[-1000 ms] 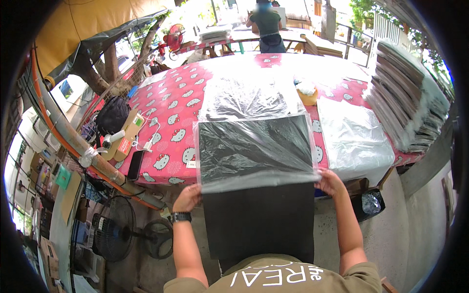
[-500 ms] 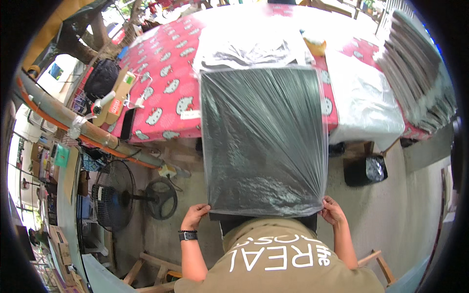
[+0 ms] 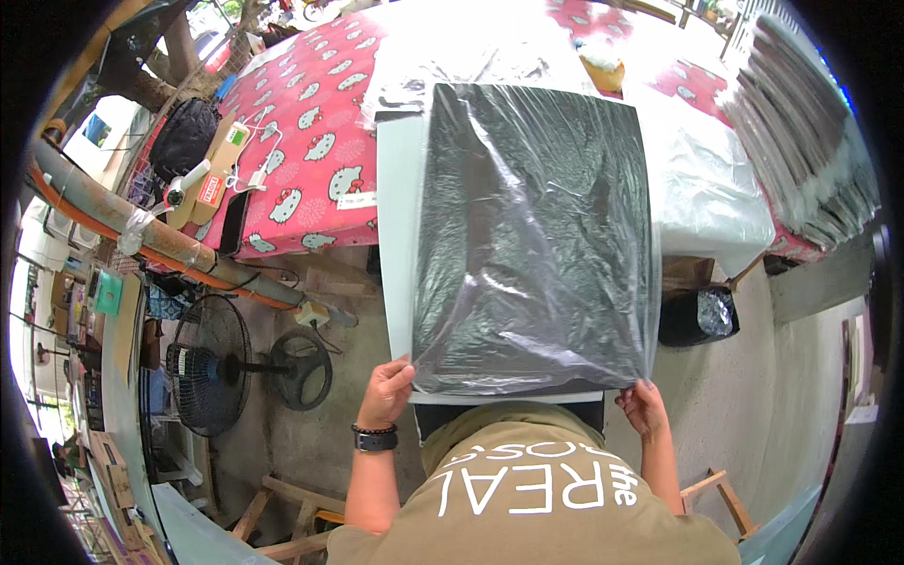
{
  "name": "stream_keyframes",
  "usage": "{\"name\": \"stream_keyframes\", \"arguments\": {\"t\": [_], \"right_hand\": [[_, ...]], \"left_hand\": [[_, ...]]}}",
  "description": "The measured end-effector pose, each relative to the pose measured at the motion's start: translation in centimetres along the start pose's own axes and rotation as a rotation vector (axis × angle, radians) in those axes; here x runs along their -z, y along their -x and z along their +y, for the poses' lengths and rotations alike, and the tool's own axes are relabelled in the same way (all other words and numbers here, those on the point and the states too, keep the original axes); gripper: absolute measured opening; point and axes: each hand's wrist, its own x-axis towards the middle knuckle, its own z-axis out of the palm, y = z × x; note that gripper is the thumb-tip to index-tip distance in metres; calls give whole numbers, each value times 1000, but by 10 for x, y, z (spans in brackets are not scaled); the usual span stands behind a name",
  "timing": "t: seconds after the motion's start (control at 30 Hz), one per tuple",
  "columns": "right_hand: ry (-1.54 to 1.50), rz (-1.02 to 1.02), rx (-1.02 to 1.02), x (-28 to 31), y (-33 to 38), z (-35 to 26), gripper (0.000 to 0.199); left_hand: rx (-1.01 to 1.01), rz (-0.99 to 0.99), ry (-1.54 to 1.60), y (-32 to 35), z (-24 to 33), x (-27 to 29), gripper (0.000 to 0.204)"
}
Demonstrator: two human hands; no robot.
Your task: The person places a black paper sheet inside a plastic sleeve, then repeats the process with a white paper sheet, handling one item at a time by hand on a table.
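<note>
A large black rectangular sheet [image 3: 537, 217] in wrinkled clear plastic film lies in front of me, partly over the table's near edge. Under it a pale flat board [image 3: 397, 254] shows along the left side and the near edge. My left hand [image 3: 388, 391] is closed in a pinch at the near left corner, gripping the film's edge. At the near right corner my right hand [image 3: 643, 407] pinches the gathered film [image 3: 626, 372] between thumb and fingers. A watch and a dark bracelet sit on my left wrist.
Beyond lies a table with a pink patterned cover [image 3: 282, 207]. On it are a phone [image 3: 235, 222], a cardboard box [image 3: 209, 184], clear plastic sheeting [image 3: 702, 188] and a tall stack of sheets [image 3: 791, 141]. A black fan [image 3: 212, 367] stands left; a black bin [image 3: 697, 317] is right.
The black sheet with its film has shifted right and away from me, baring the pale board on the left and near side. The film looks more wrinkled. Both hands keep to the near corners.
</note>
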Motion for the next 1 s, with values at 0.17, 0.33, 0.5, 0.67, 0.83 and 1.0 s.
{"name": "stream_keyframes", "arguments": {"t": [0.17,0.33,0.5,0.67,0.83,1.0], "right_hand": [[-325,114,420,-57,-18,-6,23],[-56,577,710,-106,-49,-98,34],[290,602,1291,-191,-36,-178,39],[601,299,1571,-235,-115,-262,21],[1464,-393,1451,-396,-250,-245,30],[2232,-281,1310,-398,-387,-201,38]], "left_hand": [[14,-336,-329,-10,11,-76,19],[24,-948,-724,-13,5,-137,23],[100,-1112,-649,-35,-15,-128,26],[-68,-879,-720,-46,6,-104,27],[-24,-749,-748,-53,12,-73,26],[-8,-707,-645,-58,7,-57,31]]}}
